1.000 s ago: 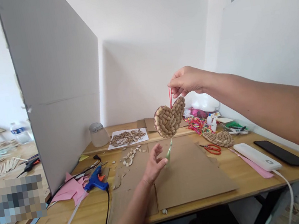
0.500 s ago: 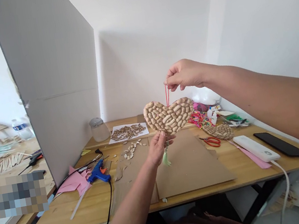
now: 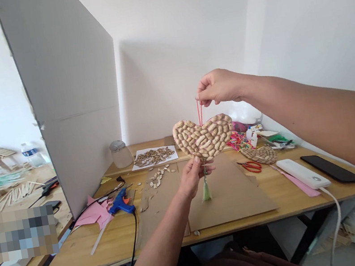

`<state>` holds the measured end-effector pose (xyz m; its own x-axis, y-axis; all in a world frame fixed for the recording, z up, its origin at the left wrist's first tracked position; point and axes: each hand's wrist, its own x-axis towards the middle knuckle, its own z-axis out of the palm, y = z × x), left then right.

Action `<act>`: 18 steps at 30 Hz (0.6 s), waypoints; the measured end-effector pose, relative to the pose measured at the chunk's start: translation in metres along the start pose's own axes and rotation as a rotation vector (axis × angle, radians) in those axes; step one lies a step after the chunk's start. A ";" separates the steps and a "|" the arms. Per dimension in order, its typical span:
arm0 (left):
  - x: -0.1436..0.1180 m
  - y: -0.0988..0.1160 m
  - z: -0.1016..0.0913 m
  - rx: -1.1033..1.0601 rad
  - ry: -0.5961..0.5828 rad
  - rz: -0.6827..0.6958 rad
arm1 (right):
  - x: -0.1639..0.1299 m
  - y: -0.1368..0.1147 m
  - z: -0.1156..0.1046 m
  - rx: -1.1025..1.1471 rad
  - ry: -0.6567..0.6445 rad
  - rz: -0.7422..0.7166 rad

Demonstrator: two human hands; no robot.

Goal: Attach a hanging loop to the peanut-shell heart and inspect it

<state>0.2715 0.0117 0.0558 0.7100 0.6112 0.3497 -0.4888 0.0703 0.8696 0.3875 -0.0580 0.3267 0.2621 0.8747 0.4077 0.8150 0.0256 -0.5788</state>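
Held the peanut heart (image 3: 204, 138) up by its red loop (image 3: 199, 113) — right hand (image 3: 219, 86) pinching, left hand (image 3: 193, 176) steadying the tip — best kept facing forward, tassel (image 3: 206, 191) hanging free.

wooden desk (image 3: 270, 201): cardboard sheets (image 3: 231, 192) at front edge, glue gun (image 3: 121, 204) left, phone (image 3: 332, 169) near right edge, scissors (image 3: 251, 166) behind

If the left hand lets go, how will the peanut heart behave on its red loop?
The heart would probably swing or spin, since only the thin red loop under the right hand carries it. It looks stiff and light. The shells may be brittle.
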 end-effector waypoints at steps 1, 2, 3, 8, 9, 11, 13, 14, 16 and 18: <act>0.000 -0.001 -0.001 -0.009 0.008 -0.005 | 0.000 -0.001 0.000 -0.001 0.003 0.001; 0.000 -0.002 -0.004 -0.014 0.024 -0.009 | -0.001 -0.002 -0.001 -0.001 0.003 0.001; 0.000 -0.005 -0.007 0.001 0.051 -0.012 | -0.001 -0.003 -0.002 -0.002 0.004 -0.002; -0.011 -0.037 -0.039 0.234 0.263 -0.021 | -0.001 -0.008 -0.007 -0.003 0.030 -0.003; -0.014 -0.046 -0.048 0.268 0.296 -0.030 | 0.000 -0.009 -0.009 0.000 0.036 0.001; -0.020 -0.062 -0.063 0.332 0.350 -0.051 | 0.002 -0.011 -0.013 -0.001 0.052 0.002; -0.025 -0.074 -0.074 0.396 0.384 -0.058 | 0.005 -0.011 -0.018 -0.012 0.079 0.002; -0.026 -0.079 -0.078 0.427 0.394 -0.058 | 0.007 -0.012 -0.020 -0.018 0.094 0.003; -0.026 -0.085 -0.083 0.486 0.406 -0.057 | 0.011 -0.011 -0.026 -0.021 0.118 -0.001; -0.026 -0.088 -0.085 0.539 0.409 -0.057 | 0.015 -0.010 -0.032 -0.021 0.142 -0.011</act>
<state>0.2533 0.0565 -0.0589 0.4268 0.8746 0.2301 -0.0600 -0.2265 0.9722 0.3993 -0.0610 0.3614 0.3229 0.7968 0.5107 0.8283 0.0231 -0.5598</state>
